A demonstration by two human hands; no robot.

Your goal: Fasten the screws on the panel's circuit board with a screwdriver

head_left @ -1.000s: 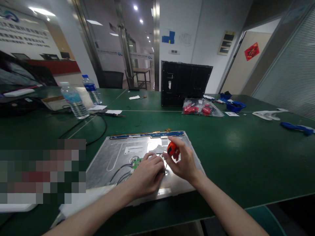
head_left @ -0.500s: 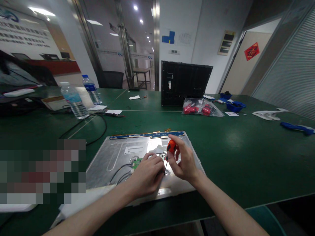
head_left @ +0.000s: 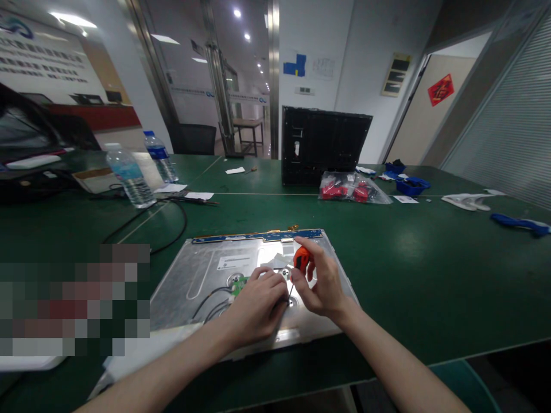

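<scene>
A silver metal panel lies on the green table, with a narrow blue circuit board along its far edge. My right hand holds the orange and black handle of a screwdriver, whose thin shaft slants down to the panel. Over the panel's middle, my left hand rests with bent fingers, its fingertips around the screwdriver's lower end; whether they grip anything else is hidden. Beside that hand are a small green board and black cables.
Two water bottles and a looped black cable are at the left. Behind the panel stand a black monitor-like casing and a plastic bag with red items. Blue containers sit at the far right.
The orange handle has turned slightly and shifted a little to the right in my right hand. My left hand has hardly moved.
</scene>
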